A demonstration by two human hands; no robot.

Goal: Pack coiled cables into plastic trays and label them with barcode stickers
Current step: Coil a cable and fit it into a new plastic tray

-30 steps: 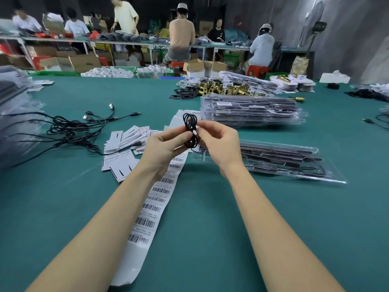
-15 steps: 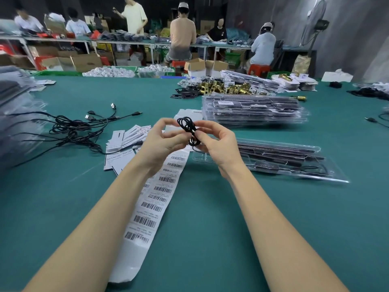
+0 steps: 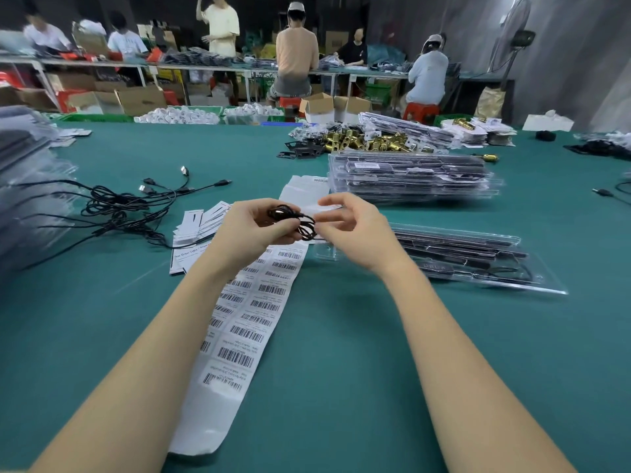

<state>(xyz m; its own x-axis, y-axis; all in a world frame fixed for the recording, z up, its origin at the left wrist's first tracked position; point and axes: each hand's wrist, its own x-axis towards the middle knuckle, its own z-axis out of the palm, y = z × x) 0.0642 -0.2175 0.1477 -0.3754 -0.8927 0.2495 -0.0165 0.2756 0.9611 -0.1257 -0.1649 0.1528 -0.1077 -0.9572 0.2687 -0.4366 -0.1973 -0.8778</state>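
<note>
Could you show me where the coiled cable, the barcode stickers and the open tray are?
Coiled cable (image 3: 293, 221), head view, on the black loops between both hands.
Barcode stickers (image 3: 251, 322), head view, mid-strip on a printed label.
Open tray (image 3: 478, 264), head view, on its clear plastic top.

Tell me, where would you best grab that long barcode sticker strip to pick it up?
Probably the blank near end of the barcode sticker strip, coming from the person's side. It lies flat on the green table, its far end tucked under the hands, and the near end carries no stickers to smudge.

Black coiled cable (image 3: 294, 222), white sticker strip (image 3: 246, 322) with black barcodes, teal table (image 3: 341, 370), clear plastic tray (image 3: 478, 268), brass-gold fittings (image 3: 365, 141)
</note>
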